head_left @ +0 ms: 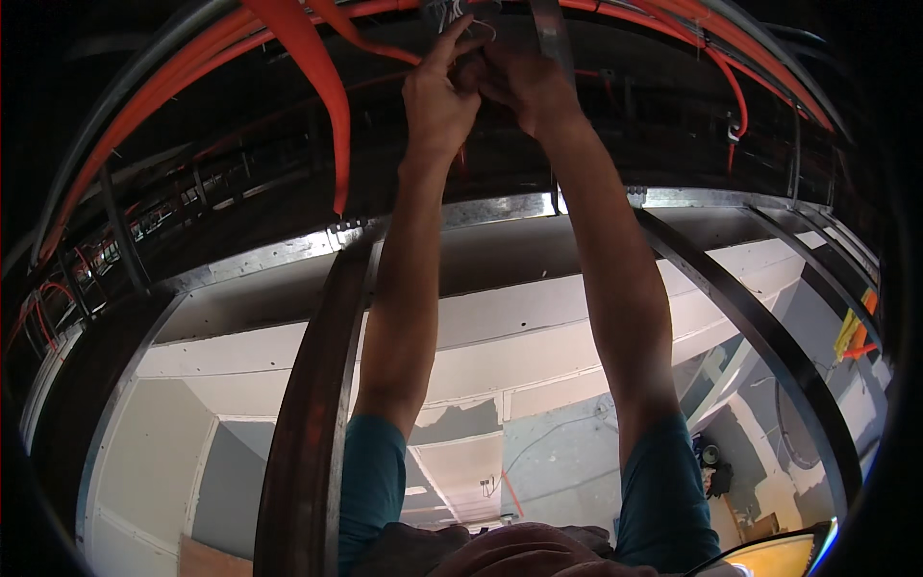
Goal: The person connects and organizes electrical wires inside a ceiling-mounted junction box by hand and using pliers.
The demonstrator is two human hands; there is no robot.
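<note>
Both my arms reach up to the top of the view. My left hand point(442, 101) has its index finger stretched upward and its other fingers curled in. Close beside it, my right hand point(534, 91) is closed in shadow, fingertips meeting the left hand's. What they pinch is too dark to make out. A thin pale wire point(486, 26) loops just above the fingers. Behind it is a dark rounded thing point(444, 13) with white marks, partly cut off by the frame. An orange conduit point(389, 53) runs toward the hands from the left, and a metal strip point(551, 34) hangs beside the right hand.
A thick orange conduit point(317, 82) hangs down on the left; more orange conduits point(735, 87) arch along the right. Below my hands runs a metal ceiling rail point(279, 252). Dark metal studs point(312, 413) flank my arms. Unfinished plasterboard walls point(154, 433) lie beyond.
</note>
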